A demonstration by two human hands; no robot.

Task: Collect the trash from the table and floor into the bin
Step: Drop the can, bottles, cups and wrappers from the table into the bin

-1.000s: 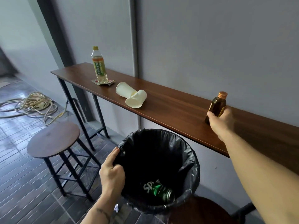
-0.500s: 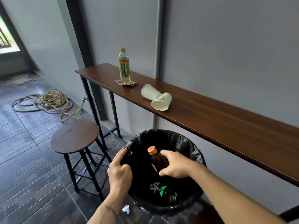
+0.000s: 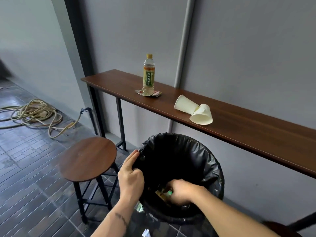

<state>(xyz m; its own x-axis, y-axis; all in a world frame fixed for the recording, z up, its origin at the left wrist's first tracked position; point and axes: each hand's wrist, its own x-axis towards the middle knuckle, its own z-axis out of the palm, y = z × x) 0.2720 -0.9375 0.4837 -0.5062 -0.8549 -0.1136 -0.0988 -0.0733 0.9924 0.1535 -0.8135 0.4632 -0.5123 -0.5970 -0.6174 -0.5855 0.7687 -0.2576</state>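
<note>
A bin lined with a black bag [image 3: 213,161] stands in front of the long brown table [image 3: 256,127]. My left hand [image 3: 131,173] grips the bag at the bin's near-left rim. My right hand [image 3: 183,192] is deep inside the bin with its fingers curled; a brownish thing and a green can show blurred beside the fingertips. On the table stand a tea bottle [image 3: 148,74] on a flat wrapper [image 3: 156,94], and two white paper cups [image 3: 186,106] [image 3: 202,115] lie on their sides, touching. A white scrap [image 3: 146,234] lies on the floor by the bin.
A round wooden stool [image 3: 87,158] stands left of the bin, close to my left arm. A coiled hose [image 3: 32,112] lies on the tiled floor at far left. The dark edge of another stool [image 3: 280,228] shows at bottom right. The grey wall runs behind the table.
My right hand took the small brown bottle off the table, carried it over the bin, and has now gone down deep inside. My left hand kept its grip on the rim.
</note>
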